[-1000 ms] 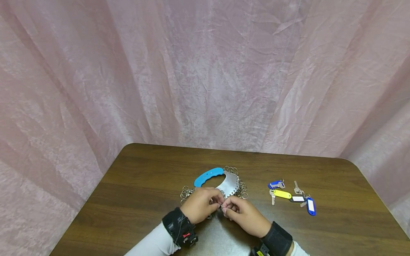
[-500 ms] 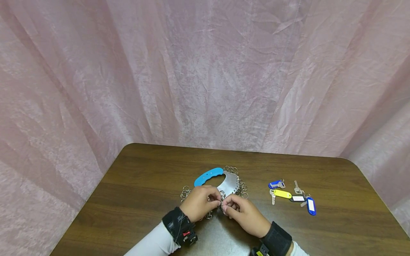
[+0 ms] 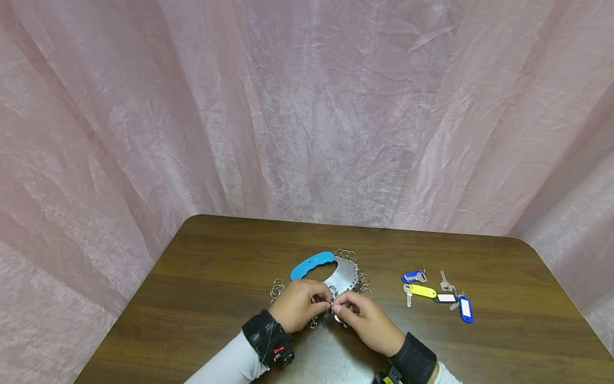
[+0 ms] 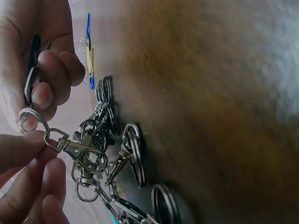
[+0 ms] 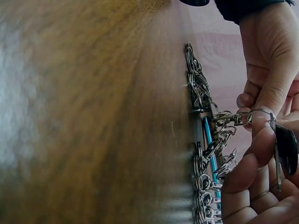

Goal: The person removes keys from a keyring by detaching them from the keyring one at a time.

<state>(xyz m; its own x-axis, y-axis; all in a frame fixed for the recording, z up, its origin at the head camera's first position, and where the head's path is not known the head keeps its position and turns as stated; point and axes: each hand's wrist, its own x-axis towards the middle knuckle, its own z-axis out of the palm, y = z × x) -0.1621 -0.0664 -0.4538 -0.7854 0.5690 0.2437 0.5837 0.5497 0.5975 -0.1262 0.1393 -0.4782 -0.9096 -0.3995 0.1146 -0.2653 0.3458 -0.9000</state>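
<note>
Dark wood-grain table (image 3: 201, 277), rounded corners, wrinkled pink cloth backdrop (image 3: 307, 106) all round. Flat metal key holder (image 3: 342, 273) with a blue plastic handle lies mid-table, its edge hung with split rings and swivel clasps. Left hand (image 3: 301, 305) pinches one clasp (image 4: 70, 147) at the near edge; right hand (image 3: 365, 320) grips a small split ring (image 4: 29, 117) with a dark-tagged key (image 5: 286, 149) — ring meets clasp. Tagged keys (image 3: 438, 293) lie well apart at right — blue, yellow, black
</note>
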